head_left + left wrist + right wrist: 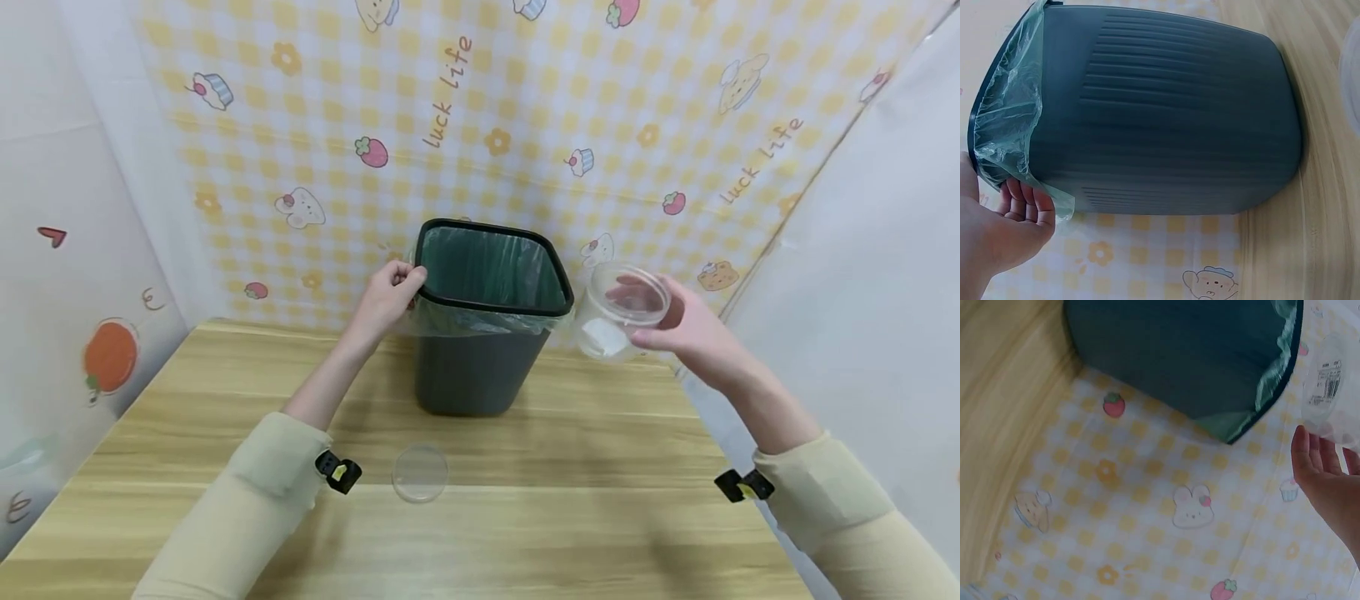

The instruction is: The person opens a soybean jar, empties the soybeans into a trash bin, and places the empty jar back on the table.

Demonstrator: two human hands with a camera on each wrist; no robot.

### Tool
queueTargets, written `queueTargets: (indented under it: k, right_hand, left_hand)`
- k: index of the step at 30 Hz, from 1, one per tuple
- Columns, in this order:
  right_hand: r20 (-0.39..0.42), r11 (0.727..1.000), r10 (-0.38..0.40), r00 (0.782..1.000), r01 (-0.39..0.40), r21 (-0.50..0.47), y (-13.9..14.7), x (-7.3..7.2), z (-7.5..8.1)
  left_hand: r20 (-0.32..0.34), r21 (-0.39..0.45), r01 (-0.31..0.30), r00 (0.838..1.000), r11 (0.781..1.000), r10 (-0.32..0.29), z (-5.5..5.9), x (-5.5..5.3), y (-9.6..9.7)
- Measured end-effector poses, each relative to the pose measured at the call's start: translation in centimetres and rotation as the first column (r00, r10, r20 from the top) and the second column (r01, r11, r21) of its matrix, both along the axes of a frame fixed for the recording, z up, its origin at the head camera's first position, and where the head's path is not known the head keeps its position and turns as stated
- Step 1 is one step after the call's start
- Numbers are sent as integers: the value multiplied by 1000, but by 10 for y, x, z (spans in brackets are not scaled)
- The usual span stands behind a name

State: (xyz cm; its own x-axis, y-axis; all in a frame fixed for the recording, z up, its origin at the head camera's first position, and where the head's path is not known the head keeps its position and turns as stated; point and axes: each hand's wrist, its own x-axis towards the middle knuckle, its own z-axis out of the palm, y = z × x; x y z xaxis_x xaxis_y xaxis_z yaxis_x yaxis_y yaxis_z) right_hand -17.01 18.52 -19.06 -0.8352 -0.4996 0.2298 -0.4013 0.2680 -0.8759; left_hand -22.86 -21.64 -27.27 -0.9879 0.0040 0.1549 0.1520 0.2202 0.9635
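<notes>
A dark grey trash can (pixel 472 371) with a black rim and a pale green plastic liner (pixel 1016 100) stands upright on the table. My left hand (pixel 393 292) grips its rim at the left corner, fingers curled under the liner's edge in the left wrist view. To the right of the can, my right hand (pixel 693 329) holds a clear plastic jar (pixel 626 304), raised above the table and tilted. The jar has no lid on, and a white label with a barcode (pixel 1332 384) shows on its base. A round clear lid (pixel 420 473) lies flat on the table in front of the can.
The wood-grain table (pixel 555 517) reaches back to a yellow checked cloth (pixel 480 108) hanging behind the can. White sheets (pixel 885 233) hang at both sides.
</notes>
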Motion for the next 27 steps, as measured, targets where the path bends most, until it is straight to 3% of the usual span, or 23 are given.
queueTargets:
  k: [5,12,22,27]
  right_hand:
    - [34,997,80,996,-80,4,-8,5,-28]
    - [66,989,130,989,-135,63,-27,4,-72]
    - [88,975,108,990,-123,186,-55,-2,-139]
    - [79,961,124,989,-139,239,-67,0,-165]
  left_hand:
    - [-12,19,-15,1000,1000,16,2,-1,0]
    - [-14,6,-36,999,999,36,2,-4,-1]
    - [-3,3,-47,999,999,47,2,-5,3]
    - [7,16,-40,999,999,40,1,-4,5]
